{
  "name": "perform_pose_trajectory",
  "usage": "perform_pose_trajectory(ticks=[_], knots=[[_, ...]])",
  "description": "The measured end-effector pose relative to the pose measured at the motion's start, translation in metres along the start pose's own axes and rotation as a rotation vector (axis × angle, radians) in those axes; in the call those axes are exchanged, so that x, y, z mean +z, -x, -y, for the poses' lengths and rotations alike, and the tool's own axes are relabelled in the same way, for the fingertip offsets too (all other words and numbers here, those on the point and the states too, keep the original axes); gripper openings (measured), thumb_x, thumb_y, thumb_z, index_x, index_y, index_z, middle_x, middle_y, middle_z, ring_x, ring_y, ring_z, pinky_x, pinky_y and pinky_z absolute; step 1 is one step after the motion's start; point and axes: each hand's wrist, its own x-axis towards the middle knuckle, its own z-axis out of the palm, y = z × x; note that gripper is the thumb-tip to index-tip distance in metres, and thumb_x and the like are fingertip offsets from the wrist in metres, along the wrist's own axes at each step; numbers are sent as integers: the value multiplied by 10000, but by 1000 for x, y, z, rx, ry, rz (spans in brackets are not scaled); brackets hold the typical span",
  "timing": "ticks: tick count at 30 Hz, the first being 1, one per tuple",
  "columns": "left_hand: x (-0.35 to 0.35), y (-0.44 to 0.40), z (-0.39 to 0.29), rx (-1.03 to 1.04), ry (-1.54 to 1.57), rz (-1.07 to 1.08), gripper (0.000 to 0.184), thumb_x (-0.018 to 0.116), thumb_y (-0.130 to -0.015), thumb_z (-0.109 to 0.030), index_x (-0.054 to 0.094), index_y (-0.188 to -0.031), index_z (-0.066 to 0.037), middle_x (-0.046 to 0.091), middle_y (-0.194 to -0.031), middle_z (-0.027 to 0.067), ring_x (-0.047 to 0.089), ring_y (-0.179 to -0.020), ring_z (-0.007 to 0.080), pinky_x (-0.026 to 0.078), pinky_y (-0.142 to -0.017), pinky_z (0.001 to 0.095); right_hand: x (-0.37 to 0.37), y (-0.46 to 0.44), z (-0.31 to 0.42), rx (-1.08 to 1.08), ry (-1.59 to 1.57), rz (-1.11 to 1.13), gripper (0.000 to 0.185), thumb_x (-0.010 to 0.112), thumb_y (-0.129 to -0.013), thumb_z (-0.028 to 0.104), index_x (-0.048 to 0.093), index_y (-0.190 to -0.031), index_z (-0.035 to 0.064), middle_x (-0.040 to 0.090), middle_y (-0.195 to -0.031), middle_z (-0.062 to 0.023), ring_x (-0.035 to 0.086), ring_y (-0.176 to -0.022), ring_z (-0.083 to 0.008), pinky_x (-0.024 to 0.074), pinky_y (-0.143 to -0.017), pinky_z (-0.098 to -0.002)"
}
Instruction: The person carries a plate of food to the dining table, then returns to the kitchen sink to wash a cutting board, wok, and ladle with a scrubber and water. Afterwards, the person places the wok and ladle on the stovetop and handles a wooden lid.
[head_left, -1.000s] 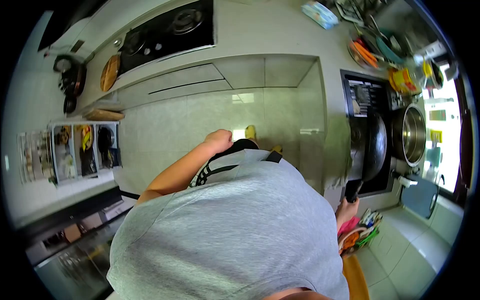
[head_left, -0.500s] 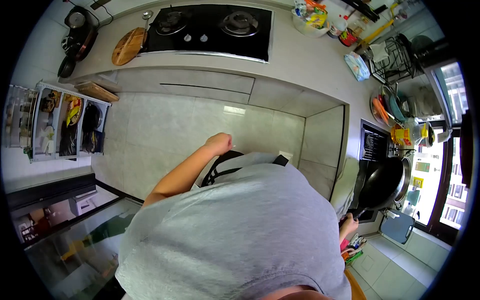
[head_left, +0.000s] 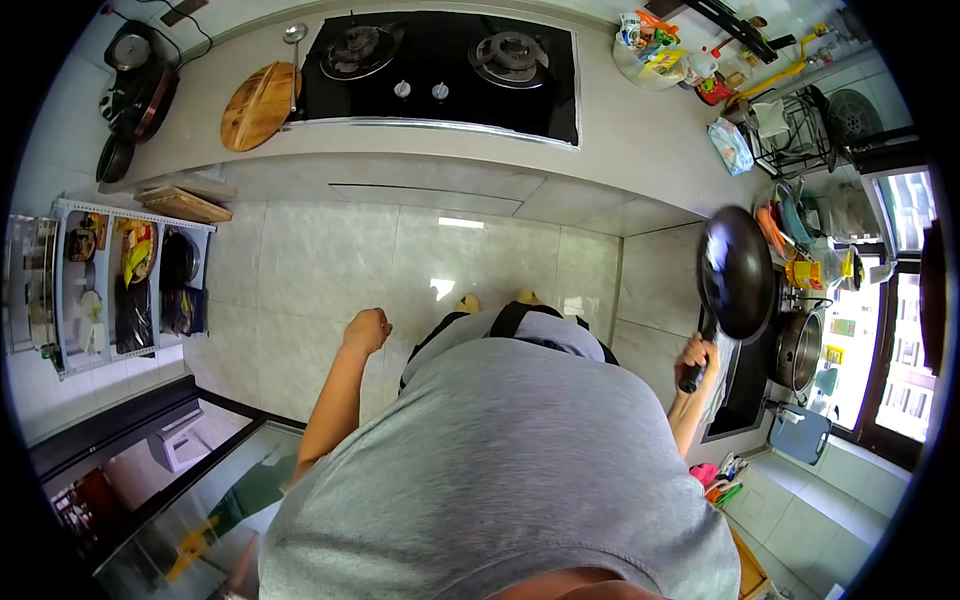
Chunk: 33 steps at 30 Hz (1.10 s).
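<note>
A black wok (head_left: 741, 275) is in my right hand (head_left: 700, 360), whose fingers are wrapped around its dark handle. The wok is held up beside the sink, tilted, with light glinting on one side of it. My left hand (head_left: 368, 330) hangs over the floor on the other side of my body. Its fingers are curled in, and nothing shows in them. The black gas stove (head_left: 440, 125) lies on the counter ahead, apart from both hands.
A round wooden board (head_left: 258, 108) and a ladle (head_left: 294, 36) lie left of the stove. A steel pot (head_left: 800, 350) stands by the sink (head_left: 738, 395). Near the corner are a dish rack (head_left: 795, 135) and a packet of wipes (head_left: 731, 146). A storage rack (head_left: 136, 215) stands left.
My right hand has lifted the wok from the sink area and carried it forward. My left hand has swung left and back. The stove appears slightly lower and farther right in view.
</note>
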Motion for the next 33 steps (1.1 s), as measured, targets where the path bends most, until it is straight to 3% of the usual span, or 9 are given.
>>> perform_pose_trajectory(ticks=[2,4,7,11,14,20,23,30,33], knots=[[-5,0,-4,22,38,-7,252,649,-854,-234,637,-1025,-50,692,-913,184,675,-873,312,527,-756,431,42,-28,-29,98,28,36,178,514,-891,97,503,-1022,-22,412,-669,28,394,-477,-57,366,-459,-222],[-20,9,-25,-24,255,-49,224,644,-869,-216,634,-1011,-43,686,-756,154,685,-690,257,526,-672,393,86,-58,-55,187,107,97,182,510,-886,95,512,-1031,-16,420,-671,24,390,-472,-57,363,-451,-227],[-12,9,-22,30,350,-127,193,635,-878,-190,630,-997,-38,666,-664,131,659,-560,217,513,-601,363,135,-117,-84,252,316,146,220,554,-864,131,506,-1044,13,425,-669,22,366,-448,-62,326,-430,-238],[-15,31,-26,-63,384,-185,182,638,-874,-173,638,-1000,-42,683,-709,154,672,-571,230,520,-598,348,192,-215,-126,383,439,321,209,551,-863,118,490,-1045,33,436,-677,12,380,-485,-65,332,-465,-229],[-23,56,-32,-264,418,-256,177,664,-855,-189,659,-958,-44,685,-715,164,686,-620,253,528,-623,364,242,-274,-161,476,459,338,204,546,-844,96,497,-1030,30,460,-690,3,399,-503,-69,352,-484,-229],[7,42,-16,-364,434,-340,193,709,-815,-222,681,-887,-45,678,-708,177,679,-692,284,520,-640,394,287,-359,-211,628,438,392,189,560,-838,107,511,-1009,43,490,-703,3,446,-539,-72,393,-529,-232],[5,35,-26,-373,597,-382,189,706,-818,-206,678,-897,-36,679,-712,179,667,-666,271,513,-631,382,296,-382,-226,642,498,386,176,564,-831,120,512,-987,58,487,-701,6,451,-543,-74,399,-537,-234],[-31,23,-55,-388,522,-379,182,705,-822,-188,678,-889,-22,667,-673,182,656,-619,277,504,-592,384,300,-405,-239,593,609,364,174,569,-817,109,503,-970,62,491,-694,-2,455,-539,-87,414,-538,-269],[-41,11,-47,-302,483,-396,173,708,-814,-185,684,-877,-26,663,-676,198,658,-620,308,503,-585,399,300,-410,-245,592,602,375,164,564,-821,106,500,-966,63,489,-687,-4,454,-536,-92,408,-530,-270]])
